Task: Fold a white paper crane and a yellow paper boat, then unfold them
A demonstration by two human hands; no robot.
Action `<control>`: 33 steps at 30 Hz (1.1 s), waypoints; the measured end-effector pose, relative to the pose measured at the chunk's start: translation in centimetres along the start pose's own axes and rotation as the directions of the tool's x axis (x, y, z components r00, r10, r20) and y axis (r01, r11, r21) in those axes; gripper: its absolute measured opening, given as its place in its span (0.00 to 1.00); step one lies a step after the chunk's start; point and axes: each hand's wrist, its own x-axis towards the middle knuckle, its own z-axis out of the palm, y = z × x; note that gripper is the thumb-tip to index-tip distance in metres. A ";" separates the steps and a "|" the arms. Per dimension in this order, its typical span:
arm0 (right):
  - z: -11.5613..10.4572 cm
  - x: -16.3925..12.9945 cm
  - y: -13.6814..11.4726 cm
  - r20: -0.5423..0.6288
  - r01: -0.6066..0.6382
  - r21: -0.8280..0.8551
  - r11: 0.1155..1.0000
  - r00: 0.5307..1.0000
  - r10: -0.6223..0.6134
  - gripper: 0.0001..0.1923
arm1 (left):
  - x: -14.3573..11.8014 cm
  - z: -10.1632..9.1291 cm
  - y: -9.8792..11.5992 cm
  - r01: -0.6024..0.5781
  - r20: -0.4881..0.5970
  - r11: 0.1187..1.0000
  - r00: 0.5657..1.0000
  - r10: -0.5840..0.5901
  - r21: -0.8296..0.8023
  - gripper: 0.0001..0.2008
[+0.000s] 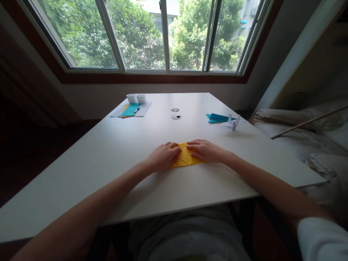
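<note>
Both my hands flat on the yellow paper (186, 156).
My left hand (163, 156) presses its nine o'clock side, my right hand (205, 150) its three o'clock side, fingers spread, gripping nothing, on the white table (114, 152).

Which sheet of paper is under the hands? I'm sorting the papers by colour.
The yellow paper, pressed flat by the left hand and right hand. The teal sheet and teal folded piece lie far off, untouched.
</note>
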 end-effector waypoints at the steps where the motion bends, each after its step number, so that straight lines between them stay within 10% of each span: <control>1: 0.2 0.0 -0.3 0.020 0.003 0.003 1.000 1.000 -0.003 0.23 | 0.0 0.1 0.2 0.007 -0.001 1.000 1.000 -0.007 -0.001 0.16; 22: 1.1 -0.2 -0.2 0.254 -0.186 0.077 0.980 0.954 0.161 0.39 | 0.2 0.9 -0.8 0.090 0.263 0.986 0.964 -0.050 -0.141 0.33; 33: -0.2 -1.5 2.6 0.413 -0.311 0.062 0.948 0.873 0.259 0.49 | -1.1 -1.4 -3.8 0.255 0.512 0.961 0.842 -0.169 -0.104 0.47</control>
